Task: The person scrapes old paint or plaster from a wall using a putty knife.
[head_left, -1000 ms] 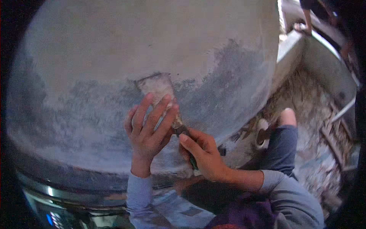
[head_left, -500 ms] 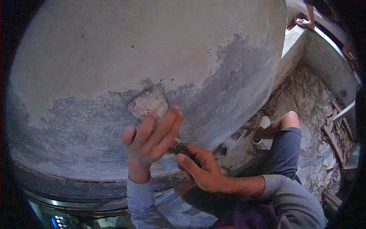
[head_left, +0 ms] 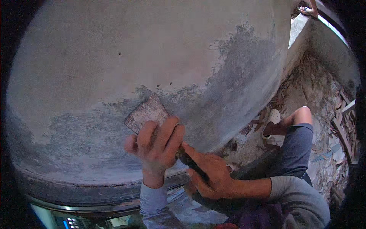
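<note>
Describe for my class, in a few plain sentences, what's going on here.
A person works with a flat scraper at a large, curved surface. The right hand grips the scraper's dark handle, while the fingers of the left hand lie over the lower part of its blade. The blade appears to lie against the surface, where a dark grey patch meets a paler area. Another person's hand rests on a low wall.

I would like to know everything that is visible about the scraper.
The scraper has a broad, flat, metal-looking blade, pale with reddish-brown mottling, and a dark handle. It slants up and leftward, its wide edge apparently against the curved, grey-patched surface. The right hand grips the handle; the left hand covers the lower blade.
</note>
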{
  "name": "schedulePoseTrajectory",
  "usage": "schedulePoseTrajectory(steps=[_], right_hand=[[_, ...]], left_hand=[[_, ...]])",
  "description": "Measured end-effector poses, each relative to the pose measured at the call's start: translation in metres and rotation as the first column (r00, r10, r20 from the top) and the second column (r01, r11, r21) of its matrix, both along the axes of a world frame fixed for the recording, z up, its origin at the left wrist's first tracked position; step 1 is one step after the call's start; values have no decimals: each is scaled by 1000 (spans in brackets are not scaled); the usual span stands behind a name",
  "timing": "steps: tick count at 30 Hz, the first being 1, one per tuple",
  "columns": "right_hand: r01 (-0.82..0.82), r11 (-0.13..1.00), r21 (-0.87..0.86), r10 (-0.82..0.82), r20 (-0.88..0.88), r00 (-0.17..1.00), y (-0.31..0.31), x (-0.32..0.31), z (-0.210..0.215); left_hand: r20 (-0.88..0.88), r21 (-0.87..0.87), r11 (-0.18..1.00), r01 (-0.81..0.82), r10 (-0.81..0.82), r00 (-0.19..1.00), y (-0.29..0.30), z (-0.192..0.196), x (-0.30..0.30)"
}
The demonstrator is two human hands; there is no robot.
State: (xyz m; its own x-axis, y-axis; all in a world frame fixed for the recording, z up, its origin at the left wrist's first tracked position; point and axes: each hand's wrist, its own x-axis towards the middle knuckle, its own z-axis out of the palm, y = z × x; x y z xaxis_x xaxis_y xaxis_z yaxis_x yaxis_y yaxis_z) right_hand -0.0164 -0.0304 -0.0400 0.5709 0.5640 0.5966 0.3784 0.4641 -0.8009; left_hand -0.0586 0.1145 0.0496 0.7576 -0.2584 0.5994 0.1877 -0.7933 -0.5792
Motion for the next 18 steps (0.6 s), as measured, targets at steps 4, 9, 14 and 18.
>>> schedulePoseTrajectory(steps=[4, 9, 14, 18], right_hand=[[27, 1000, -8, -27, 26, 999, 3, 5, -3], [11, 993, -122, -1, 85, 996, -8, 18, 8], [-11, 983, -181, 33, 117, 993, -11, 29, 6], [36, 997, -73, -26, 134, 991, -12, 35, 2]], left_hand=[[59, 0, 1000, 5, -5, 998, 0, -7, 11], [55, -52, 999, -8, 11, 998, -4, -4, 16], [82, -216, 967, 133, -117, 990, -7, -4, 27], [106, -151, 974, 167, -152, 983, -7, -9, 34]])
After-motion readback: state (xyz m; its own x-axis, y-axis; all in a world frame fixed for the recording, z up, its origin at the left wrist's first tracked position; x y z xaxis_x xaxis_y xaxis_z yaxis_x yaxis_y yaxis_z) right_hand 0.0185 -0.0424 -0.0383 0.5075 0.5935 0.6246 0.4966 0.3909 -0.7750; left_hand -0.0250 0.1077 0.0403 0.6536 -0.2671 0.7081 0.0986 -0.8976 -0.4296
